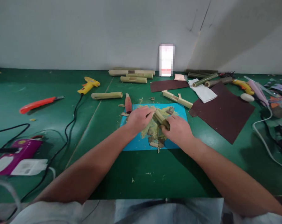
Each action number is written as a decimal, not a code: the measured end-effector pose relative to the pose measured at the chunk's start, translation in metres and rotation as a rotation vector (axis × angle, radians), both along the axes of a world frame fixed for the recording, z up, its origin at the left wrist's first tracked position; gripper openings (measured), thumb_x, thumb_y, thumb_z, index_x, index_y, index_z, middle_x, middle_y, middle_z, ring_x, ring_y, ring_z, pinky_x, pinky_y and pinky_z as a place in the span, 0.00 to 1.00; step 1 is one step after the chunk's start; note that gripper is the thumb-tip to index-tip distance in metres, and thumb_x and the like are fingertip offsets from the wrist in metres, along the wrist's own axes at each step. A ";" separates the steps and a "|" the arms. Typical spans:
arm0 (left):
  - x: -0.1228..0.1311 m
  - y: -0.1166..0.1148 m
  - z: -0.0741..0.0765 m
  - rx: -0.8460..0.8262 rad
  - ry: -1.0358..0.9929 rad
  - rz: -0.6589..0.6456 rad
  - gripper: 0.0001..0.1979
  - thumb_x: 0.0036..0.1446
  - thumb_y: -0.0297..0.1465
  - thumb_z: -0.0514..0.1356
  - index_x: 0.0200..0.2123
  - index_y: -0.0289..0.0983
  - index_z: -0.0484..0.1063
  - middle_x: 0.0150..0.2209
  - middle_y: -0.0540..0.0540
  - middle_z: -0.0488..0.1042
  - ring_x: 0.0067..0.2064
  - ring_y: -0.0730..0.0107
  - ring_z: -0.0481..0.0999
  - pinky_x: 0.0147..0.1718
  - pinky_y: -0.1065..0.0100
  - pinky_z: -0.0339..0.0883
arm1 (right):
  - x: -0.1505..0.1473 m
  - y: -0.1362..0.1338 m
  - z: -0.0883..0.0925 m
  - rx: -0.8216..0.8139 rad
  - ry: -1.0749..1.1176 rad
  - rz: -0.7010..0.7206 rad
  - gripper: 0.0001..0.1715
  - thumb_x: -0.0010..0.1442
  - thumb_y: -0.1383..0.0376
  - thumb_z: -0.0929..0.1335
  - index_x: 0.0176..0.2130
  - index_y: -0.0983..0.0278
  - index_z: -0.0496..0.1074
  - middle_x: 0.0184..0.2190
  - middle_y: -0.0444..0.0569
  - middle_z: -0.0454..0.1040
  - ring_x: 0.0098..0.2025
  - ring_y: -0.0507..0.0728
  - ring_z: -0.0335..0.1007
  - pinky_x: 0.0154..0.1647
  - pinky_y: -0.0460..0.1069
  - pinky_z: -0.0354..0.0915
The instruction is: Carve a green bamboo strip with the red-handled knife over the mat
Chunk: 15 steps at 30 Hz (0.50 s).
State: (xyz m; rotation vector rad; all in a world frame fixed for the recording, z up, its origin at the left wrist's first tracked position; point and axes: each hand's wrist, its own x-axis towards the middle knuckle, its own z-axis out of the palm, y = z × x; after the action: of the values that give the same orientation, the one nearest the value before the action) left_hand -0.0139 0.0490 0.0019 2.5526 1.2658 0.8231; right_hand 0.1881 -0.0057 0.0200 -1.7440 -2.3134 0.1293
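A short, pale bamboo tube (pixel 161 118) lies slantwise between my two hands, low over a blue mat (pixel 131 143). My right hand (pixel 179 128) is wrapped around its near end, thumb underneath. At the far end, the closed fingers of my left hand (pixel 141 119) grip the tube; their tips are partly hidden. Yellowish dust and broken brown bamboo scraps (pixel 156 138) cover the middle of the mat. Just beyond my left hand, a chisel-like tool with a reddish wooden handle (pixel 128 104) rests by the mat's upper left corner.
Cut bamboo tubes (pixel 133 80) lie along the back, another (pixel 178 99) behind the mat. Dark brown sheets (pixel 225 115) spread to the right. At left are a red-handled cutter (pixel 38 104), a yellow glue gun (pixel 88 85) with trailing cord, and a purple power strip (pixel 21 152). A phone (pixel 166 59) leans against the wall.
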 end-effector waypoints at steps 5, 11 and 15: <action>-0.002 0.003 0.000 -0.030 -0.011 -0.120 0.15 0.71 0.34 0.54 0.47 0.38 0.81 0.44 0.42 0.83 0.45 0.61 0.82 0.45 0.63 0.75 | -0.001 0.000 0.001 -0.032 -0.021 -0.004 0.12 0.65 0.59 0.67 0.38 0.66 0.75 0.38 0.54 0.79 0.43 0.61 0.74 0.40 0.53 0.62; -0.003 0.003 -0.001 0.002 -0.013 -0.052 0.15 0.70 0.33 0.55 0.49 0.37 0.80 0.44 0.41 0.83 0.46 0.59 0.82 0.45 0.61 0.75 | -0.001 0.000 0.002 -0.021 -0.023 0.004 0.13 0.65 0.58 0.67 0.38 0.65 0.75 0.38 0.55 0.79 0.43 0.61 0.73 0.40 0.53 0.61; -0.001 0.001 -0.002 -0.008 -0.007 -0.069 0.15 0.71 0.34 0.55 0.47 0.38 0.81 0.42 0.43 0.83 0.44 0.61 0.82 0.44 0.63 0.75 | -0.001 0.000 0.002 -0.021 -0.016 -0.001 0.13 0.65 0.58 0.67 0.38 0.66 0.75 0.38 0.55 0.79 0.42 0.61 0.73 0.40 0.53 0.61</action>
State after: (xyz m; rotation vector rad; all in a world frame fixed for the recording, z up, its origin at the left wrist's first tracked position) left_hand -0.0150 0.0503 -0.0001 2.5691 1.1701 0.8105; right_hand 0.1869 -0.0058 0.0217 -1.7621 -2.3313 0.1408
